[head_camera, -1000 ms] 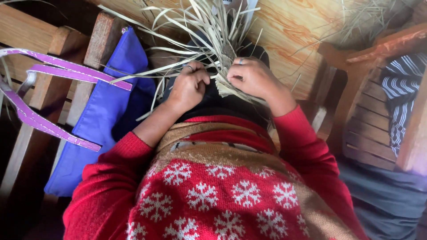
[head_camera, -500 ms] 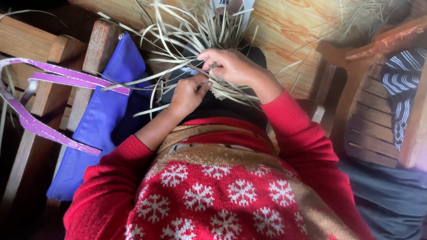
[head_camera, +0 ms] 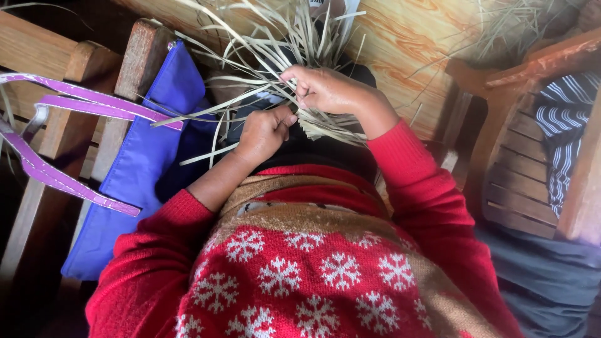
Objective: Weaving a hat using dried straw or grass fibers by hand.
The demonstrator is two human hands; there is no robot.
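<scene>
Over the lap, both hands' fingers — left hand (head_camera: 263, 133), right hand (head_camera: 325, 91) — pinching pale straw strips (head_camera: 282, 50), blue bag (head_camera: 141, 163) beside.

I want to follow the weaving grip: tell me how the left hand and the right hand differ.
The left hand sits lower, curled into a near fist with its forearm bare; the right hand reaches higher, fingers pinching a strand, its red sleeve down to the wrist. Both grip the pale dried leaf strips.
</scene>
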